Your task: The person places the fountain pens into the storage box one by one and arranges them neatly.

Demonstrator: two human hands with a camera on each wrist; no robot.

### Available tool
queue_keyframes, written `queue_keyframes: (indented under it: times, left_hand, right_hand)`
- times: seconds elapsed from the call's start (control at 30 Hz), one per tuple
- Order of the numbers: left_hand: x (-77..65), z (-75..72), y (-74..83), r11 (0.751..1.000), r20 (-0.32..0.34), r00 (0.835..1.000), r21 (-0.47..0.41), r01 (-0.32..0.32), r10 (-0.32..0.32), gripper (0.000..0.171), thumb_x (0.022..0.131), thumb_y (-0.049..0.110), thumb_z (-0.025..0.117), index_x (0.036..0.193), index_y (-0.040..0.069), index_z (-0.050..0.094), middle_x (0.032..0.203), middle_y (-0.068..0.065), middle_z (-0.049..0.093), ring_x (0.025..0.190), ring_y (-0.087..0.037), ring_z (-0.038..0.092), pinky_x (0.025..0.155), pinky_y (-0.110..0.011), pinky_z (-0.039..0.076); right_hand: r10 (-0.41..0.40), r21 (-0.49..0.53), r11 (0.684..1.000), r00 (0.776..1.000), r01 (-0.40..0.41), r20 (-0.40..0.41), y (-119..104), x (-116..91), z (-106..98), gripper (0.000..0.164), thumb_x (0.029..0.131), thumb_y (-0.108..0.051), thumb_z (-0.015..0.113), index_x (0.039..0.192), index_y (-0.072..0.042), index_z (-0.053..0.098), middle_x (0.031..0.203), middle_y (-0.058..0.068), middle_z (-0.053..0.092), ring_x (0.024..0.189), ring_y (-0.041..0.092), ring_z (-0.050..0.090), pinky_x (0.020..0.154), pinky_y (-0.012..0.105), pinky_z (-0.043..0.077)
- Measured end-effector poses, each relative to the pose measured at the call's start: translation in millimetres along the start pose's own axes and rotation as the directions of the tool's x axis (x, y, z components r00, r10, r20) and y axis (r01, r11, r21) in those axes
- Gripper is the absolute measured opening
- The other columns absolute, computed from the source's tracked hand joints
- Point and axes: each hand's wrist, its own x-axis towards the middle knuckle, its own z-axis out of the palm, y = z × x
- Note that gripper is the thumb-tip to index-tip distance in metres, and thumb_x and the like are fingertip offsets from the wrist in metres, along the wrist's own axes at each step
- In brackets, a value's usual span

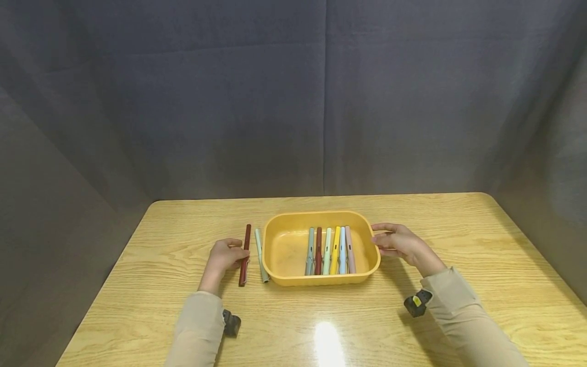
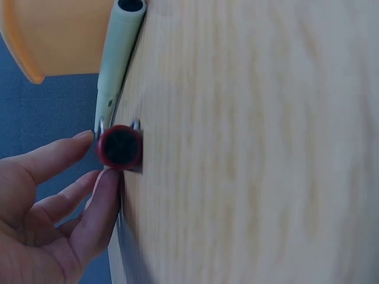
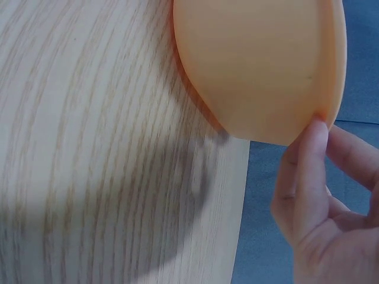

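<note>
My left hand is at a dark red pen with a metal clip, lying on the table left of the tray. In the left wrist view, thumb and finger pinch that red pen from either side, its round end facing the camera. Between it and the tray lies a pale green pen, slightly slanted. With thumb and fingers, my right hand grips the right rim of a yellow plastic tray. The right wrist view shows the fingertips on the tray's rim.
Inside the tray several pens lie side by side: grey-green, dark red, pale green, yellow, light blue and pink. Dark curtains hang around the wooden table.
</note>
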Motion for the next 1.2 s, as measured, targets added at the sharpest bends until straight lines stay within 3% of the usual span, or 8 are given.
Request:
queue_keyframes:
  times: [0.17, 0.3, 0.6, 0.93, 1.2]
  left_hand:
    - [0.5, 3.2, 1.2, 1.0, -0.004, 1.0, 0.001, 0.0, 0.0, 0.046, 0.086, -0.001, 0.064, 0.126, -0.017, 0.049, 0.115, -0.034, 0.062, 0.081, -0.019, 0.069, 0.072, -0.03, 0.062]
    - [1.7, 5.3, 1.4, 0.999, -0.023, 1.0, 0.037, 0.007, -0.006, 0.045, 0.084, -0.002, 0.064, 0.125, -0.015, 0.051, 0.114, -0.033, 0.063, 0.077, -0.017, 0.069, 0.068, -0.027, 0.061]
    - [3.6, 5.9, 1.1, 0.998, -0.054, 0.998, 0.064, 0.024, -0.02, 0.041, 0.082, -0.005, 0.062, 0.121, -0.014, 0.055, 0.116, -0.032, 0.062, 0.088, -0.028, 0.07, 0.07, -0.029, 0.062]
    - [4.2, 5.8, 0.8, 0.998, -0.058, 0.998, 0.064, 0.025, -0.021, 0.04, 0.083, -0.004, 0.062, 0.121, -0.013, 0.056, 0.117, -0.031, 0.062, 0.082, -0.02, 0.069, 0.068, -0.026, 0.061]
    - [2.6, 6.0, 3.8, 0.996, -0.045, 0.999, 0.086, 0.032, -0.028, 0.046, 0.081, -0.002, 0.067, 0.123, -0.012, 0.054, 0.117, -0.032, 0.061, 0.095, -0.033, 0.068, 0.072, -0.028, 0.062]
  right_hand:
    - [0.008, -0.004, 1.0, 1.0, -0.008, 0.001, 0.9, 0.6, -0.2, 0.058, 0.095, -0.01, 0.055, 0.143, 0.008, 0.029, 0.087, -0.008, 0.06, 0.078, 0.003, 0.056, 0.069, 0.015, 0.057]
    - [0.009, -0.007, 1.0, 1.0, -0.009, 0.0, 1.1, 1.1, -0.8, 0.057, 0.095, -0.01, 0.055, 0.143, 0.008, 0.03, 0.086, -0.008, 0.06, 0.077, 0.003, 0.057, 0.07, 0.015, 0.057]
    - [0.006, 0.006, 1.0, 1.0, -0.006, 0.01, -0.2, -0.7, -0.9, 0.059, 0.095, -0.01, 0.055, 0.144, 0.008, 0.028, 0.087, -0.008, 0.061, 0.077, 0.003, 0.057, 0.07, 0.017, 0.058]
    - [0.003, 0.001, 1.0, 1.0, -0.003, 0.014, 0.1, 0.5, -1.3, 0.059, 0.095, -0.01, 0.055, 0.144, 0.008, 0.028, 0.086, -0.008, 0.059, 0.077, 0.003, 0.056, 0.069, 0.015, 0.057]
    - [0.008, -0.005, 1.0, 1.0, -0.008, 0.006, -0.4, 1.3, -1.1, 0.058, 0.095, -0.01, 0.054, 0.143, 0.008, 0.029, 0.085, -0.009, 0.06, 0.077, 0.002, 0.056, 0.069, 0.015, 0.057]
